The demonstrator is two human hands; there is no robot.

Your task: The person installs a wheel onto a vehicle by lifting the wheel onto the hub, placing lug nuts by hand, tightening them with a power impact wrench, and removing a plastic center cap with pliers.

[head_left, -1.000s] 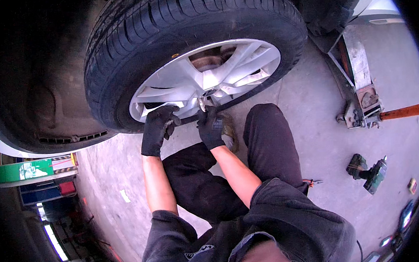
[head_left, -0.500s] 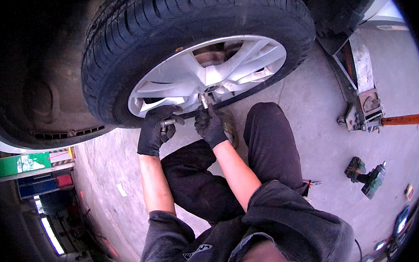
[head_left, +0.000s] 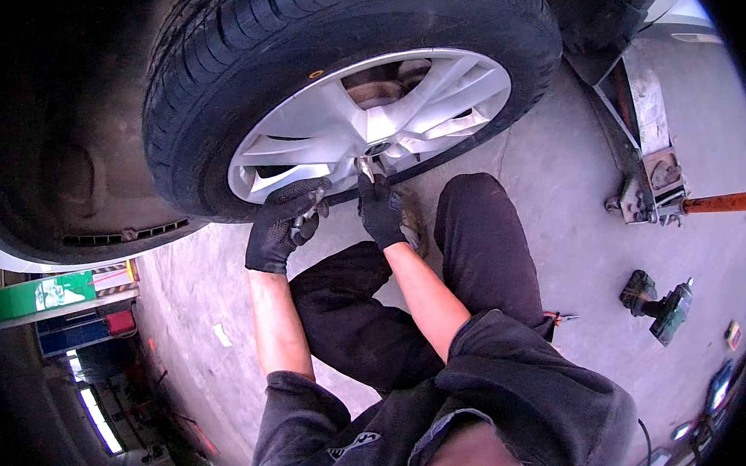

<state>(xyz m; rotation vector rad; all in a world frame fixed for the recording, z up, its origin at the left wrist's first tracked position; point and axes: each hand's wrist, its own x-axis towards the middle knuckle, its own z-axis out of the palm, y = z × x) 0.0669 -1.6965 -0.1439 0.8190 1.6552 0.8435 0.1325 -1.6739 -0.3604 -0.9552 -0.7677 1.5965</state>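
Observation:
A large black tire [head_left: 214, 140] with a silver spoked wheel [head_left: 323, 116] stands in front of me. Black gloves cover both hands. My right hand [head_left: 380, 214], at the lower side of the wheel's centre, has its fingers closed round a short, shiny wheel bolt [head_left: 365, 166] held up against the hub area. Its far end is hidden in the wheel. Just below the rim's lower left edge, my left hand [head_left: 280, 226] is closed on shiny metal pieces that look like wheel bolts [head_left: 304, 217]; their exact number is hidden by the fingers.
On the floor to the right lies a cordless impact wrench [head_left: 664, 309]. A floor jack [head_left: 655, 164] with an orange handle [head_left: 713, 204] stands beyond it. Red-handled pliers [head_left: 559, 318] lie beside my right knee. The car's dark underside [head_left: 79, 183] is at upper left.
My right hand has turned more upright and pushed the wheel bolt closer into the wheel's centre. My left hand has tilted slightly, keeping its metal pieces.

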